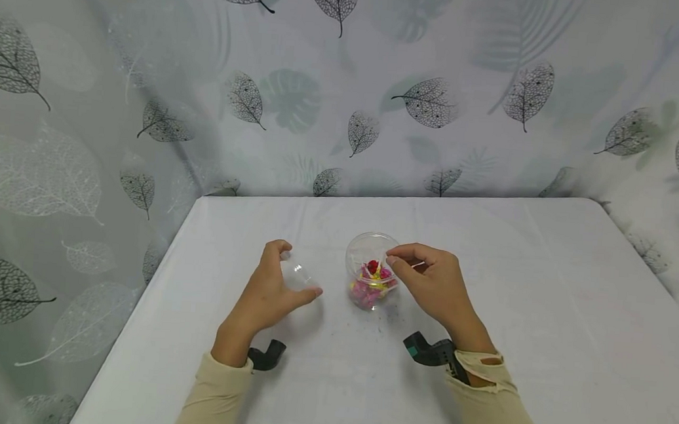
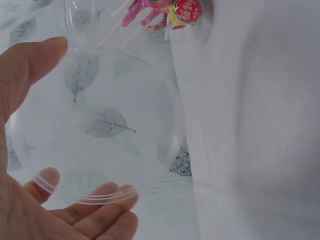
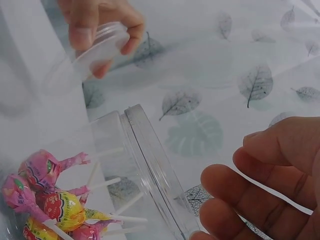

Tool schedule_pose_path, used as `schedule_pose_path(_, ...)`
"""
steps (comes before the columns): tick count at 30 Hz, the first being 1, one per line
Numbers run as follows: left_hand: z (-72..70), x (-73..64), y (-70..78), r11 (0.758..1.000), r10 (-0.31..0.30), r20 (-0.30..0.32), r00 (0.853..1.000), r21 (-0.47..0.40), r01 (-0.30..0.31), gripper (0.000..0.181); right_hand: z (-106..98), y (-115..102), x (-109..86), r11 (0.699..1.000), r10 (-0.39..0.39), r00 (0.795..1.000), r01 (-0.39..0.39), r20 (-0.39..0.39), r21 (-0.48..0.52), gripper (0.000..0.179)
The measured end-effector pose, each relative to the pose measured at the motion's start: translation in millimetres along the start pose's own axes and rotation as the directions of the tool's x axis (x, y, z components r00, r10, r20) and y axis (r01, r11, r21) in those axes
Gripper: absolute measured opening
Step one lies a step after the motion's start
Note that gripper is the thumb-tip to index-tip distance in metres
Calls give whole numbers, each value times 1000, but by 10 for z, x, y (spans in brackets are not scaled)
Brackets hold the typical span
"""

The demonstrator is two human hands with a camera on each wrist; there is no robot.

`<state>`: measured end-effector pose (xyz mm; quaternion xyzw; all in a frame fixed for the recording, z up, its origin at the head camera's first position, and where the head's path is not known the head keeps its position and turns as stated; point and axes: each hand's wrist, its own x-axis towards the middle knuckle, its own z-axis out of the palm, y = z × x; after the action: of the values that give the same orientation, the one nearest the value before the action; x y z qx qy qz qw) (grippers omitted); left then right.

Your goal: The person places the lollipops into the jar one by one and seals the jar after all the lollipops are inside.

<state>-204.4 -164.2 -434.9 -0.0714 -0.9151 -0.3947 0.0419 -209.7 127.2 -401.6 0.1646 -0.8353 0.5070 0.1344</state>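
Note:
My left hand (image 1: 269,292) grips a clear round plastic lid (image 1: 297,275) by its edge, thumb on one side and fingertips on the other. Ridged rings run along the rim of this lid (image 2: 102,199) in the left wrist view. A clear plastic jar (image 1: 363,248) stands uncovered to its right, with several lollipops (image 1: 372,285) inside, in pink, yellow and red wrappers. White sticks (image 3: 131,218) point toward the jar's mouth. My right hand (image 1: 431,285) hovers beside the rim with loosely bent fingers; no object shows between them in the right wrist view.
Under the jar lies a white-covered table (image 1: 546,305). A leaf-printed curtain (image 1: 355,75) hangs behind it and along its sides. Dark wrist camera mounts (image 1: 427,349) sit at both wrists, below the hands.

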Motion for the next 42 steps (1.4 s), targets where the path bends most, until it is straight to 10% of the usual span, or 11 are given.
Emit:
schedule_pose_path(6, -17, 7, -23, 989, 104, -94, 990, -96, -113, 80, -2, -19, 3, 1000, 1, 1000, -1, -6, -20, 12)
schedule_pose_path(13, 86, 53, 8, 916, 288, -177, 941, -236, -325, 69, 8, -33, -3, 999, 1, 1000, -1, -4, -32, 12)
schedule_pose_path(25, 262, 43, 548, 805, 442, -258, 859, -308, -507, 88, 20, -18, -13, 998, -56, 995, 58, 84, -33, 42)
schedule_pose_path(36, 604, 302, 402, 796, 467, -257, 846, -295, -529, 105, -34, -8, -14, 997, -73, 996, 74, 57, -14, 52)
schedule_pose_path(42, 692, 343, 478, 806, 410, -223, 884, -364, -466, 107, -77, 18, 2, 995, -96, 995, 95, -3, -37, 48)
